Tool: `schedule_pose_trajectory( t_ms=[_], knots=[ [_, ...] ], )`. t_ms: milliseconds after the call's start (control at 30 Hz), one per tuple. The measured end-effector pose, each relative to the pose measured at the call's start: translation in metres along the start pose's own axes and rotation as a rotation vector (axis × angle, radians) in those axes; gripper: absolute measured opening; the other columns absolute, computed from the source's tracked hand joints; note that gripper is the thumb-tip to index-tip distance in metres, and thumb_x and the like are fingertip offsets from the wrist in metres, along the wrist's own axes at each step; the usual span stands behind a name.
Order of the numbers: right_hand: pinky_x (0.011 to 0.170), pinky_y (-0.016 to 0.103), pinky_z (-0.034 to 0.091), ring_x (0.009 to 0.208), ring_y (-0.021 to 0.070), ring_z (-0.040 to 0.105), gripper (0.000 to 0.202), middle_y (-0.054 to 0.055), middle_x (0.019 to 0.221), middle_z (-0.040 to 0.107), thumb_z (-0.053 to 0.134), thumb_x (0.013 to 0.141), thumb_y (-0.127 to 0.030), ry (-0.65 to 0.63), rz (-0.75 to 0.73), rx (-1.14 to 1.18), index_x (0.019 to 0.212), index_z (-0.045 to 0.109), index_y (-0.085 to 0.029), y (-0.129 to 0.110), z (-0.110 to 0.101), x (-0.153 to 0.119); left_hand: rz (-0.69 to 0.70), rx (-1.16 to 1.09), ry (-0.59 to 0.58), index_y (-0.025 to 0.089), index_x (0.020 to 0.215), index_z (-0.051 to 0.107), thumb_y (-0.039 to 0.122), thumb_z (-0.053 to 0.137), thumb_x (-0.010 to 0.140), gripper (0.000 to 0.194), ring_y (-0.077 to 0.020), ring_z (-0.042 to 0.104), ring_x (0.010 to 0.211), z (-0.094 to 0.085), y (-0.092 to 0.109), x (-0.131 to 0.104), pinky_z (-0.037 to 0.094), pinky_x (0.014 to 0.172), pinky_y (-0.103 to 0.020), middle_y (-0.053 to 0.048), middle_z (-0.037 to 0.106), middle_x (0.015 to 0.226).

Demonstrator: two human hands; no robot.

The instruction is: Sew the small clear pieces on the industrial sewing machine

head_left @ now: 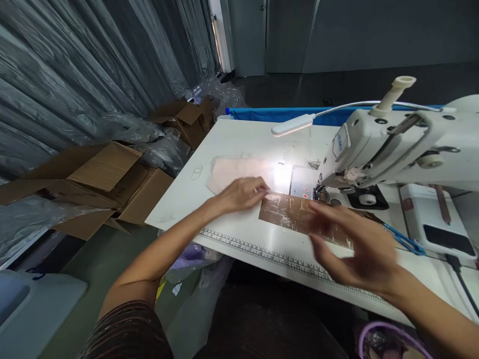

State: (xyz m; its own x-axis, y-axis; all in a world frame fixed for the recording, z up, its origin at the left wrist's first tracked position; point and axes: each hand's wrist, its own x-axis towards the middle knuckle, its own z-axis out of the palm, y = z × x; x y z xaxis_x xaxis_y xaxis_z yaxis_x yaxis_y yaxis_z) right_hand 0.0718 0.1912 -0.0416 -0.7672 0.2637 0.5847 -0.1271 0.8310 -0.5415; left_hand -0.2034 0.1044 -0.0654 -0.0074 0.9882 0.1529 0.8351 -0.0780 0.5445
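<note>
A pale pink fabric piece (239, 172) lies flat on the white sewing table, left of the machine's needle area. At its near right edge, my left hand (243, 194) is closed, with its bent fingertips together on the fabric. Just beside those fingertips begins a brown taped strip (284, 212), which runs right along the table. Over the strip's right part, my right hand (355, 244) is blurred by motion, its thumb and fingers apart with nothing visible between them. The sewing machine (348, 149) stands to the right, its presser foot near the metal plate (302, 183).
A lit lamp (294, 125) hangs over the table. Blue thread snips (404, 239) and a white control box (437, 219) lie at the right. A printed ruler (262, 253) follows the front edge. Cardboard boxes (108, 172) and plastic wrapping stand at the left.
</note>
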Motion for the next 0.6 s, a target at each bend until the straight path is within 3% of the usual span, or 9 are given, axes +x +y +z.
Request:
schedule_pose_trajectory(
  t_ms=[67, 133, 233, 333, 433, 533, 600],
  knots=[
    [0.096, 0.047, 0.056, 0.123, 0.0300, 0.059, 0.081, 0.015, 0.136, 0.057, 0.068, 0.089, -0.031, -0.123, -0.034, -0.022, 0.158, 0.027, -0.028, 0.011, 0.014, 0.005, 0.105, -0.166, -0.156, 0.023, 0.098, 0.063, 0.026, 0.052, 0.092, 0.013, -0.0148, 0.067, 0.073, 0.013, 0.031, 0.000, 0.059, 0.070, -0.035, -0.005, 0.072, 0.088],
    [0.103, 0.049, 0.051, 0.133, 0.0321, 0.050, 0.087, 0.017, 0.147, 0.047, 0.067, 0.089, -0.038, -0.223, 0.013, 0.044, 0.160, 0.020, -0.023, 0.021, 0.020, 0.004, 0.212, -0.318, -0.237, 0.024, 0.094, 0.063, 0.023, 0.056, 0.089, 0.009, -0.0142, 0.067, 0.075, 0.020, 0.055, 0.000, 0.060, 0.070, -0.034, -0.004, 0.072, 0.088],
    [0.091, 0.042, 0.057, 0.108, 0.0280, 0.066, 0.072, 0.011, 0.124, 0.067, 0.068, 0.089, -0.041, -0.451, 0.279, 0.214, 0.152, 0.041, -0.022, 0.028, 0.012, -0.007, 0.208, -0.477, -0.242, 0.025, 0.093, 0.061, 0.026, 0.062, 0.087, 0.005, -0.0136, 0.069, 0.075, 0.019, 0.072, 0.003, 0.060, 0.064, -0.030, -0.002, 0.072, 0.086],
    [0.070, 0.032, 0.058, 0.076, 0.0200, 0.070, 0.053, 0.004, 0.090, 0.074, 0.067, 0.089, -0.046, -0.645, 0.669, 0.442, 0.135, 0.061, -0.021, 0.032, -0.005, -0.020, 0.033, -0.634, -0.238, 0.024, 0.099, 0.057, 0.033, 0.066, 0.087, 0.017, -0.0136, 0.071, 0.073, 0.016, 0.063, 0.014, 0.058, 0.052, -0.024, -0.001, 0.071, 0.088],
    [0.060, 0.028, 0.056, 0.069, 0.0171, 0.069, 0.055, 0.006, 0.087, 0.075, 0.068, 0.085, -0.054, -0.547, 0.904, 0.606, 0.126, 0.067, -0.017, 0.044, -0.017, -0.029, -0.090, -0.658, -0.245, 0.022, 0.103, 0.055, 0.035, 0.069, 0.085, 0.026, -0.0128, 0.069, 0.065, 0.023, 0.041, 0.028, 0.057, 0.048, -0.022, 0.001, 0.069, 0.083],
    [0.052, 0.026, 0.051, 0.066, 0.0160, 0.068, 0.053, 0.008, 0.088, 0.075, 0.073, 0.080, -0.055, -0.350, 1.008, 0.563, 0.115, 0.070, -0.016, 0.063, -0.021, -0.030, -0.155, -0.582, -0.183, 0.021, 0.105, 0.055, 0.036, 0.068, 0.086, 0.028, -0.0133, 0.067, 0.063, 0.037, 0.023, 0.038, 0.057, 0.050, -0.024, 0.000, 0.068, 0.076],
    [0.052, 0.026, 0.051, 0.067, 0.0160, 0.068, 0.045, 0.008, 0.089, 0.074, 0.073, 0.081, -0.052, -0.247, 1.027, 0.500, 0.110, 0.070, -0.017, 0.076, -0.021, -0.030, -0.151, -0.448, -0.082, 0.021, 0.109, 0.054, 0.035, 0.065, 0.088, 0.027, -0.0137, 0.066, 0.066, 0.044, 0.017, 0.042, 0.058, 0.055, -0.027, 0.000, 0.069, 0.078]
  ],
)
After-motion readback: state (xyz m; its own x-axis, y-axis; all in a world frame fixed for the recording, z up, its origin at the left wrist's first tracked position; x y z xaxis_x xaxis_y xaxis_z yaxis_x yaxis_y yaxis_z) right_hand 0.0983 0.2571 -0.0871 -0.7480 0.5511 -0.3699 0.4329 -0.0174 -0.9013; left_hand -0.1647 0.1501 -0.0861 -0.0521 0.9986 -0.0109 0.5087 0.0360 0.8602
